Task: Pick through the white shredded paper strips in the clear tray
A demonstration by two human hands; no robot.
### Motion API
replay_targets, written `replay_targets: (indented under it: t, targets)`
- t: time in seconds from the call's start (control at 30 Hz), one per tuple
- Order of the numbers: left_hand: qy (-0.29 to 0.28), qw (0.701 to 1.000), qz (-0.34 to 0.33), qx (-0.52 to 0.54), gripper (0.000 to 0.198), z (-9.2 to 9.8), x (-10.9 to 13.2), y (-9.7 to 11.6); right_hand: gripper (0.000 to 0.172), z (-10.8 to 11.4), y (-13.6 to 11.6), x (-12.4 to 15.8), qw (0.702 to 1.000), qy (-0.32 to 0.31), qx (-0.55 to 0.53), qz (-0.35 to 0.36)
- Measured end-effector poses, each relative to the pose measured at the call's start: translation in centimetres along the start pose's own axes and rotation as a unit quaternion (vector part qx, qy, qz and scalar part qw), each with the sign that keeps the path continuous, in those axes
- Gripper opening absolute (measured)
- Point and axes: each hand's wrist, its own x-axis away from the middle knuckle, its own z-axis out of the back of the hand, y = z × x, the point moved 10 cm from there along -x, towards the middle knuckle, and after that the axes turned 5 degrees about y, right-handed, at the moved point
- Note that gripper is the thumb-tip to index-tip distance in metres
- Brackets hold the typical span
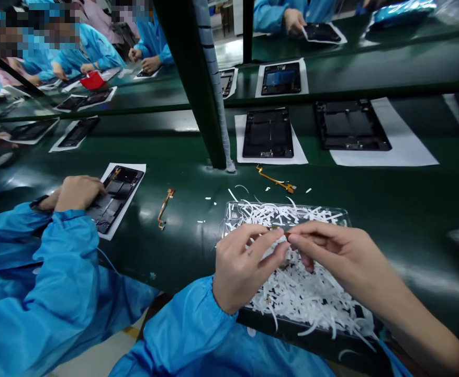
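The left hand (pixel 242 264) and the right hand (pixel 333 251) met over a clear tray (pixel 345 213) heaped with white paper strips (pixel 311 296). Between them they held a small orange strip part (pixel 285 233), only a short piece of it showing where the fingertips came together. The left thumb and forefinger were closed on one end of it; the right thumb and forefinger pinched the other end, with the remaining right fingers curled underneath. Directly below the fingertips lay the pile of white strips, some spilling over the tray's near edge.

Beyond the fingertips, on the green belt (pixel 390 183), lay a loose orange ribbon cable (pixel 275 181), apart from both hands. A second orange ribbon cable (pixel 165 208) lay well to the left of the left hand's fingers. Scattered white scraps (pixel 209 199) dotted the belt between the two.

Farther left, a co-worker's hand (pixel 78 192) in a blue sleeve rested on an opened black device (pixel 115 196) set on a white sheet. Farther out from the fingers, past a dark post (pixel 198 84), two more black devices (pixel 268 133) lay on white sheets.
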Motion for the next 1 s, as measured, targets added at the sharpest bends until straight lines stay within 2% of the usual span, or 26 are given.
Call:
replay_targets:
  t: [0.13,0.43,0.6,0.73,0.83,0.93,1.0]
  targets:
    - [0.025,0.998,-0.041,-0.031,0.014,-0.1,0.0,0.8,0.023,-0.6,-0.2,0.4,1.000,-0.005,0.025,0.005]
    - [0.009,0.999,-0.023,-0.035,0.014,-0.3,0.0,0.2,0.021,-1.0,-0.8,0.6,0.999,-0.004,0.045,0.028]
    - [0.002,0.999,-0.007,-0.041,0.007,-0.7,0.2,-0.4,0.023,-1.1,-0.6,0.6,0.998,-0.005,0.059,0.023]
    - [-0.050,0.997,0.049,-0.020,0.006,-1.3,0.6,-2.0,0.030,0.4,-0.2,0.9,0.991,0.009,0.132,0.009]
    - [-0.074,0.987,0.125,0.070,0.011,-1.6,0.8,-3.3,0.035,1.6,-0.2,1.1,0.989,0.018,0.149,-0.006]
    - [-0.081,0.973,0.160,0.148,0.024,-2.0,0.6,-3.2,0.034,1.4,-0.5,1.1,0.991,0.006,0.135,-0.009]
    - [-0.095,0.966,0.164,0.174,0.017,-2.5,0.4,-2.9,0.033,0.8,-0.6,1.0,0.992,-0.009,0.125,-0.010]
